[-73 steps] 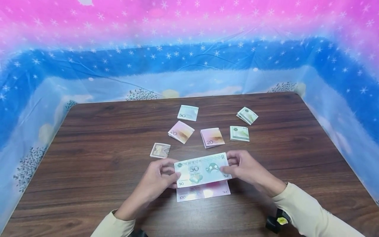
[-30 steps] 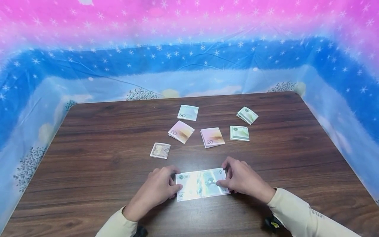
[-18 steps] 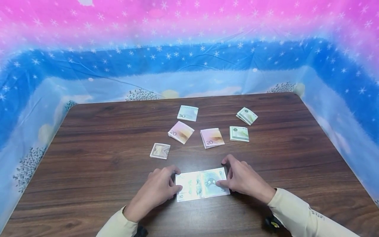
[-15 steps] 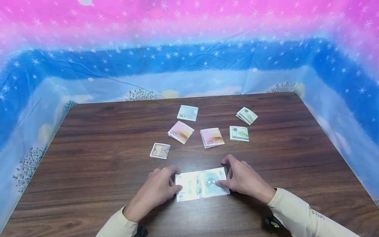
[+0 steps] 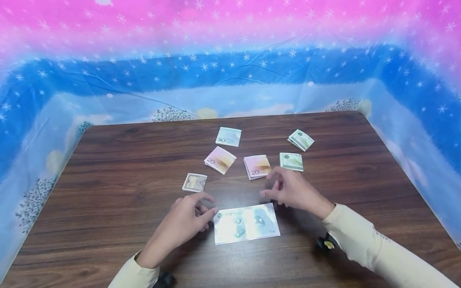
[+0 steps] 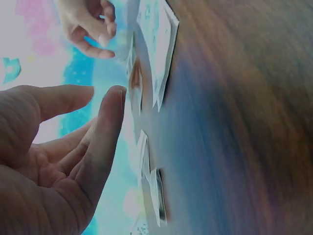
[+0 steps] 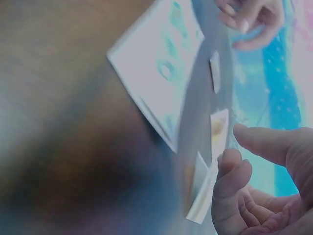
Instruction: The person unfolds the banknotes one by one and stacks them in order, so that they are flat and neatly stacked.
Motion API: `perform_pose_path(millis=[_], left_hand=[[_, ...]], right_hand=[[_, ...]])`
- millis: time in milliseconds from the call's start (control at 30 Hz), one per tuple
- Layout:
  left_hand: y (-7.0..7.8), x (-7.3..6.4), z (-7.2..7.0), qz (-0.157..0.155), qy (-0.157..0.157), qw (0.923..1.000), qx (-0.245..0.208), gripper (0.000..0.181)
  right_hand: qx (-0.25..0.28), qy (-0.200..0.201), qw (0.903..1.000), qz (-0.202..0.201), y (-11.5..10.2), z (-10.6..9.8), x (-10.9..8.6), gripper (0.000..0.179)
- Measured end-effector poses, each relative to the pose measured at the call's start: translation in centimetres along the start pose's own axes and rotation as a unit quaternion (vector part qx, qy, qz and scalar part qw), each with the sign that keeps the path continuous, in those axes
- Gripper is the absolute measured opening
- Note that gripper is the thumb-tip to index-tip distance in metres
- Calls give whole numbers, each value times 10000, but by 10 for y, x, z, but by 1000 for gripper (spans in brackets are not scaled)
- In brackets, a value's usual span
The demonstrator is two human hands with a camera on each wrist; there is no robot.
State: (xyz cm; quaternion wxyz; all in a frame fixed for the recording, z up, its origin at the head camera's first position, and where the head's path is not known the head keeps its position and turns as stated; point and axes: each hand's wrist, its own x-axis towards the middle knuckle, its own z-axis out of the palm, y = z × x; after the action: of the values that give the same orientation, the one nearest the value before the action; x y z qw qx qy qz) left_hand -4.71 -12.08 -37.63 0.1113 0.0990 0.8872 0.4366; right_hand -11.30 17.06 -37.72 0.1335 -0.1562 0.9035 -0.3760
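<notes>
A green 50 play banknote lies spread out near the table's front, washed out by glare. A pink 100 note that showed earlier is hidden beneath it. My left hand hovers at its left end, fingers loosely bent and thumb by the upper left corner, holding nothing; the left wrist view shows thumb and finger apart. Beyond the note's right end, my right hand is raised and blurred, also holding nothing. Its fingers lie close to a folded pink 20 note and a folded green note.
More folded notes are scattered across the wooden table: a pale green 50, another pink 20, a brownish one and a green one at the back right. A snowflake-patterned cloth surrounds the table.
The 50 note was lowered onto the pink 100 note, covering it. Both hands have since let go; the right rose away toward the folded notes, the left drew slightly back and left.
</notes>
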Motion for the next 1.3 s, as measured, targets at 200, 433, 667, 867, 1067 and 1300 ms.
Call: perform_pose_path(millis=[200, 433, 667, 867, 1067, 1300], left_hand=[[-8, 1, -9, 61, 24, 9952, -976, 27], [-12, -1, -13, -4, 190, 9899, -1408, 26], [-14, -3, -13, 30, 241, 9892, -1444, 26], [-14, -2, -14, -34, 234, 9906, -1349, 21], [-14, -3, -14, -57, 200, 9905, -1358, 22], [-13, -3, -16, 62, 177, 9901, -1391, 25]], right_hand=[[177, 193, 9993, 257, -4, -11, 49, 34], [-203, 411, 9969, 638, -9, -15, 105, 36], [-368, 509, 9947, 815, -7, -10, 144, 44], [-194, 614, 9935, 934, -5, -2, 170, 47], [9, 578, 9924, 1087, -5, 3, 186, 54], [-272, 643, 9920, 1047, -8, 7, 196, 62]])
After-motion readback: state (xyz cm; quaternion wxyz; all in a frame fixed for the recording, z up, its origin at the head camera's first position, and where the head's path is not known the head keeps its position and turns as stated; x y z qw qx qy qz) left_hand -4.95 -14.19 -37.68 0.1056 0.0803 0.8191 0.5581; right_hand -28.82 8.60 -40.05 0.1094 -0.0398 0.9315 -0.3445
